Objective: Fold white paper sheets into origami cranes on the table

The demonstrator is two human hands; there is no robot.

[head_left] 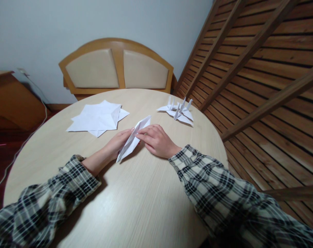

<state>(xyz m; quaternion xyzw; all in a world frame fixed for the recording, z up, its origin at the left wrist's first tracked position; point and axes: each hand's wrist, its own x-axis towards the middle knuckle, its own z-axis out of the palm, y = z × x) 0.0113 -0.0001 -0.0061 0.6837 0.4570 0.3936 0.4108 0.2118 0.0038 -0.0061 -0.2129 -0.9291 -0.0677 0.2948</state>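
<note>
Above the middle of a round, pale wood-grain desk: one folded paper piece, white, long and narrow, slanted, its upper end pointing away and to the right, its lower end toward the wearer. Held by two hands.

Left hand: closed around the left side of the piece, thumb at its upper edge; remaining fingers partly hidden behind the paper. Plaid sleeve, black and cream, cuff short of the wrist.

Right hand: thumb and forefinger brought together in a pinch on the middle of the piece, other fingers curled beneath; fingertips close to those of the left. Matching sleeve, reaching the wrist.

Far left of the desk: white paper sheets, stacked flat and out of line, corners jutting; creases on the top one. Well apart from the piece.

Far right of the desk: white paper cranes, grouped and overlapping, points upright; exact count unclear.

Beyond the desk: arched wooden headboard, two cream panels. To the right: slatted wooden partition, brown.
</note>
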